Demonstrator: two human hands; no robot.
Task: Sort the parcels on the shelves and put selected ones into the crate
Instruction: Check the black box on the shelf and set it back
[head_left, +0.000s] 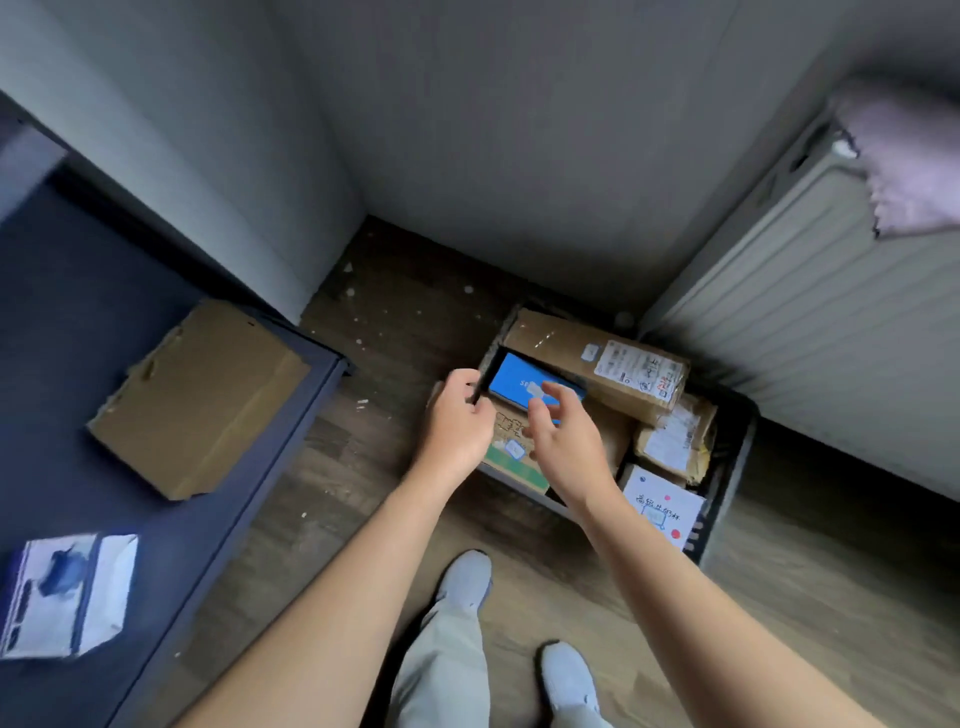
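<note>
I am seeing the left hand (457, 421) curling its fingers onto the near-left edge of the blue box (514, 382), while the right hand (563, 441) is hanging over its top with fingers loosely spread; I cannot tell whether they touch. The box is lying in the crate (730, 457), just before the long carton (597, 364). I am judging it stiff, light and slick-faced, so opposite edges are offering the surest hold.

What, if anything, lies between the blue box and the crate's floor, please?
Other parcels do. The blue box, at the left hand and right hand, is over a green carton in the crate; a long brown carton lies right behind it. The floor is hidden.
</note>
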